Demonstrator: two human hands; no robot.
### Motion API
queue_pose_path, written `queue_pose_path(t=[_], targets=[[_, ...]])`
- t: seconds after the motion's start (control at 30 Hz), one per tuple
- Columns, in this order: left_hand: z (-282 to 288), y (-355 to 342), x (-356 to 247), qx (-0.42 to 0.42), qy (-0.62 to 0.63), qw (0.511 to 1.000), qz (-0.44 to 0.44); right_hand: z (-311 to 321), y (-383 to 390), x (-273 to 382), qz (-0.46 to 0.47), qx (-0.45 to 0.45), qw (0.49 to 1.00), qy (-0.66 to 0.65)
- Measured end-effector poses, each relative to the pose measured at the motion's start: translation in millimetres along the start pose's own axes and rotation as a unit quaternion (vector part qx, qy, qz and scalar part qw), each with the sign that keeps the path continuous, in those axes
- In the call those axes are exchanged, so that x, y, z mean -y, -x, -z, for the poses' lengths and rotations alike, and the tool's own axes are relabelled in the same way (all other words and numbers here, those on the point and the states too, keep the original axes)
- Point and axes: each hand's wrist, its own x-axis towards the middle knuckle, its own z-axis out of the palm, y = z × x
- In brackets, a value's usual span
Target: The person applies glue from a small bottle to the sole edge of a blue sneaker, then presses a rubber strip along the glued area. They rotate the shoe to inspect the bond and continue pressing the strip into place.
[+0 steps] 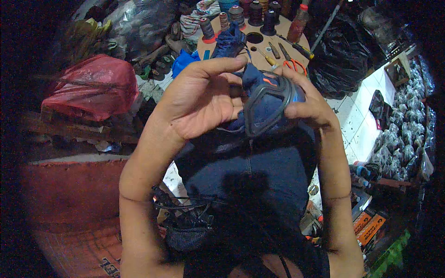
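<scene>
Near the middle of the head view is a navy shoe piece (269, 109) with dark grey raised trim and a small orange mark. My left hand (208, 97) grips its left side, palm turned up, thumb at the upper fabric edge and fingers curled partly behind it. My right hand (308, 102) holds the right side, thumb pressed on the trim and fingers over the far edge. Just beyond, a second navy shoe with laces (228, 42) lies on the round wooden stand (292, 30).
On the stand are several thread spools (255, 14), orange-handled scissors (294, 65), a screwdriver (265, 55) and a red-capped bottle (296, 28). A red plastic bag (92, 85) lies left, a black bag (338, 51) right. Many wrapped items (401, 139) line the tiled floor (361, 116).
</scene>
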Motion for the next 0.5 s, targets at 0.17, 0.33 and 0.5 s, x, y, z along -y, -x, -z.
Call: queue_pose_path(t=[0.17,0.33,0.5], targets=[[3,-6,-10,-0.046,-0.159,0.986,-0.019,1,-3,9,-0.07,-0.062,0.996,-0.008],[5,-23,-15,-0.121,-0.337,0.934,0.005,5,-24,3,-0.11,-0.07,0.991,0.016],[10,-31,-19,-0.139,-0.432,0.891,-0.002,5,-26,14,-0.1,-0.095,0.989,-0.044]])
